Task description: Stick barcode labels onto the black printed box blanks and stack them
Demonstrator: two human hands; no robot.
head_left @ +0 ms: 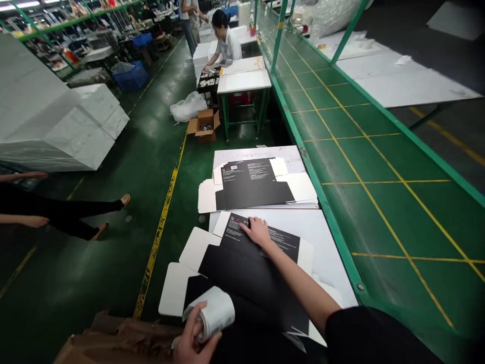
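Observation:
My left hand (195,336) is wrapped round a white roll (217,311) at the bottom centre, above the near flaps of an unfolded black carton sheet (242,273). The sheet lies flat, with white side flaps and printed text along its far edge. My right hand (258,231) rests palm down on that far printed part, its fingers spread and the thumb pointing left. Beyond it, a stack of similar black and white carton sheets (252,184) lies on the far part of the white table (329,232).
A green conveyor (379,202) with yellow lines runs along the right. Brown paper (121,338) is at the lower left. A person (227,43) sits at a farther table; another person (60,212) is at the left. An open cardboard box (204,129) stands on the floor.

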